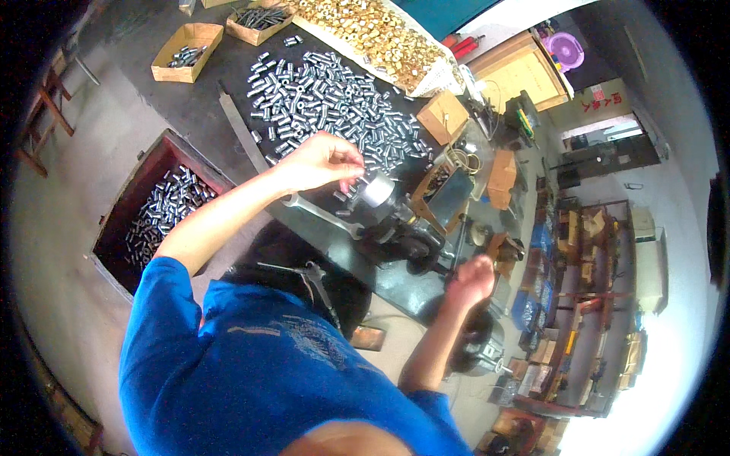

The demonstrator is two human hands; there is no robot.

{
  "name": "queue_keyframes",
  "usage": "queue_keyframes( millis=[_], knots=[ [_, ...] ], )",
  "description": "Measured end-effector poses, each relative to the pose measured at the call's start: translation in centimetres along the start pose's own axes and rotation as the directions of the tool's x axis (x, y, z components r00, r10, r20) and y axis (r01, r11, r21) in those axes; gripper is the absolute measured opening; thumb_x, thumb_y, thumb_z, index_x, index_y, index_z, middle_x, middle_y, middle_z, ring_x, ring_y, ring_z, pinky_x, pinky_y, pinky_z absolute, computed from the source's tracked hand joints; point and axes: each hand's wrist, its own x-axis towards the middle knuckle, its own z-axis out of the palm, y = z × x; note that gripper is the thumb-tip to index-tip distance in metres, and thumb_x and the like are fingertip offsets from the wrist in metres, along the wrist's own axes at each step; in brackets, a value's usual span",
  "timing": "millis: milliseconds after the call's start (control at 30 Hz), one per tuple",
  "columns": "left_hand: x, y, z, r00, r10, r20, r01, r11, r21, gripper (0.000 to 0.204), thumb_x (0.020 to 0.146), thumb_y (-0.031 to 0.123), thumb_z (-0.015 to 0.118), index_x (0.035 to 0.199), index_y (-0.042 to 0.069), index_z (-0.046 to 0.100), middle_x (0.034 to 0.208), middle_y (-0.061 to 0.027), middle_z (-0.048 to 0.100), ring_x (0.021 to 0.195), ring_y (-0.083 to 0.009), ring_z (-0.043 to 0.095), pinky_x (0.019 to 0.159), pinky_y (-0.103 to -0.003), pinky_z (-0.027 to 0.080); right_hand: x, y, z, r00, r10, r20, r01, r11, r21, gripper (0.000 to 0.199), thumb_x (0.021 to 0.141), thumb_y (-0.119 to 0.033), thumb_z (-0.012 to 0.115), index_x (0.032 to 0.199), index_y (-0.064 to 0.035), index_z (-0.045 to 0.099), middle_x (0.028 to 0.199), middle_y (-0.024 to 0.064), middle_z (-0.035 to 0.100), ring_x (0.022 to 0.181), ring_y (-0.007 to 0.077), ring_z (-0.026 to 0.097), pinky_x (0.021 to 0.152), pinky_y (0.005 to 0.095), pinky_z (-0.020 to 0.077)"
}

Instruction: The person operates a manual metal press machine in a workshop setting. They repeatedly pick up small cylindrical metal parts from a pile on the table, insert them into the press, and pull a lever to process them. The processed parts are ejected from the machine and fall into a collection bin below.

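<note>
Nearest to us is our blue shirt (pixel 258 365), and before it, on the near side of the small machine (pixel 399 228), lies an air gun (pixel 313 273). Our right hand (pixel 473 281) is to the right of the machine, its fingers curled into a fist; we cannot tell if they hold a handle. To the left of the machine lies a wrench (pixel 325 216), and farther left stands a crate (pixel 169 148) with many metal pieces inside. Our left hand (pixel 323 161) is at the machine's silver drum (pixel 376 190), fingers bent and tips close together; we cannot tell if they pinch a piece. Beyond the machine, small metal tubes (pixel 327 106) lie in a loose pile, and behind them are golden nuts (pixel 365 38) on a white sheet (pixel 441 80).
</note>
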Motion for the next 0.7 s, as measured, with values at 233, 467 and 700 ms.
queue_keyframes(
  millis=[233,467,700],
  knots=[
    [0.0,-0.3,0.6,0.998,0.008,-0.06,-0.011,0.999,-0.041,0.011,0.078,0.0,0.055,0.086,-0.007,0.056,0.072,-0.009,0.059,0.059,-0.0117,0.058,0.056,-0.023,0.048,6.3,5.7,-0.4,0.993,-0.042,-0.112,0.008,0.957,-0.29,0.016,0.078,-0.012,0.044,0.076,0.0002,0.054,0.055,-0.0021,0.041,0.044,0.0058,0.035,0.037,0.0191,0.0248],
    [0.1,-0.1,0.7,0.999,-0.016,-0.033,0.016,1.0,-0.01,0.012,0.076,-0.001,0.056,0.087,-0.006,0.056,0.073,-0.0084,0.059,0.061,-0.0121,0.058,0.057,-0.024,0.048,-1.0,9.5,-4.9,0.939,0.262,-0.224,-0.259,0.965,0.045,0.016,0.078,-0.015,0.045,0.075,-0.001,0.053,0.061,-0.0002,0.047,0.048,0.0085,0.04,0.038,0.0208,0.0272],
    [0.1,0.3,0.8,0.999,-0.036,-0.014,0.036,0.999,0.006,0.013,0.075,-0.004,0.056,0.088,-0.006,0.055,0.076,-0.0083,0.059,0.065,-0.0123,0.058,0.062,-0.024,0.048,-4.4,0.7,-1.6,0.995,0.016,0.099,-0.012,0.999,-0.048,0.02,0.079,-0.021,0.046,0.072,-0.003,0.05,0.054,-0.0032,0.037,0.04,0.0039,0.025,0.034,0.0185,0.0164]
  ],
)
